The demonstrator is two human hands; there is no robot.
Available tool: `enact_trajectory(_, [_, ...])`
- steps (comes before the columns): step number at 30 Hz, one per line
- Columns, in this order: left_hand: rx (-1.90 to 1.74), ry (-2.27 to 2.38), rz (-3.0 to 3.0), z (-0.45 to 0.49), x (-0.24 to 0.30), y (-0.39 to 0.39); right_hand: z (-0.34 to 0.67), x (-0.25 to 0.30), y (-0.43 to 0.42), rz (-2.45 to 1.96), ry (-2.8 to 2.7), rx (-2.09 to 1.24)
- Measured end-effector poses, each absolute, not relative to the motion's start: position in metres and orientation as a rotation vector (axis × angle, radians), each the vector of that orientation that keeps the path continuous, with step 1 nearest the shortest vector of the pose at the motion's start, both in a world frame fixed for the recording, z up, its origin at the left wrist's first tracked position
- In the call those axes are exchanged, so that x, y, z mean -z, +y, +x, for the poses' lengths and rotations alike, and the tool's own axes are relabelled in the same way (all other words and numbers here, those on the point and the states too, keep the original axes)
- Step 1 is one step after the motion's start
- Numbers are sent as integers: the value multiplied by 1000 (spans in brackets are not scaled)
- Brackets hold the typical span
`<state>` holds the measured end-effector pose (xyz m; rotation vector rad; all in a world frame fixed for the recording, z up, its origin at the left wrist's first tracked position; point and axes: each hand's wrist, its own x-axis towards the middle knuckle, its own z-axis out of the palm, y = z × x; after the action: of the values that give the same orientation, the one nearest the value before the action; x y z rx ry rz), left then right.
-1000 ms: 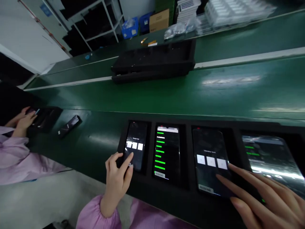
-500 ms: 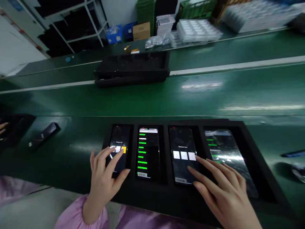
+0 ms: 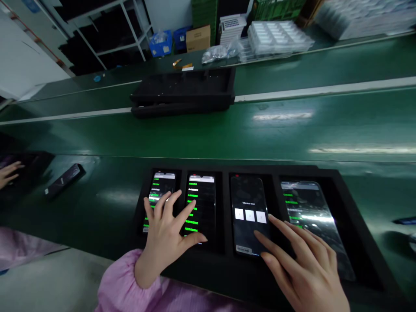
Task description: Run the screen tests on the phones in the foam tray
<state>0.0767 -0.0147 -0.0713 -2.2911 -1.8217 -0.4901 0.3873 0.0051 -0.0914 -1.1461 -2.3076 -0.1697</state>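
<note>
Four is avoided here: several smartphones lie face up in the slots of a black foam tray (image 3: pixel 224 208). My left hand (image 3: pixel 169 232) is spread over the leftmost phone (image 3: pixel 161 182) and the second phone (image 3: pixel 208 206); both screens list green lines. Whether its fingertips touch the glass I cannot tell. The third phone (image 3: pixel 246 190) shows "Vibrator test" above three white squares. My right hand (image 3: pixel 302 260) lies open, fingers extended, at that phone's right edge, index finger over its lower screen. Partly under this hand, the rightmost phone (image 3: pixel 308 199) shows a green list and glare.
A black tray stack (image 3: pixel 183 93) sits farther back on the green bench. At left lie a dark boxlike device (image 3: pixel 65 180) and another person's hand (image 3: pixel 9 173). Clear plastic trays (image 3: pixel 277 37), a cardboard box (image 3: pixel 198 39) and blue bins (image 3: pixel 160 43) stand behind.
My left hand has moved right, from the leftmost phone toward the second. The leftmost screen went from white and orange squares to a green list. My right hand has barely moved.
</note>
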Motion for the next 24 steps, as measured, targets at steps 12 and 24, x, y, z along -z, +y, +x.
enact_trajectory(12, [536,-1679,-2419,64,82,-49,374,84,-2,-1279,-2110,-6])
enact_trajectory(24, [538,-1540,-2432,60,89,-46,362,67,21,-1312,-2261,27])
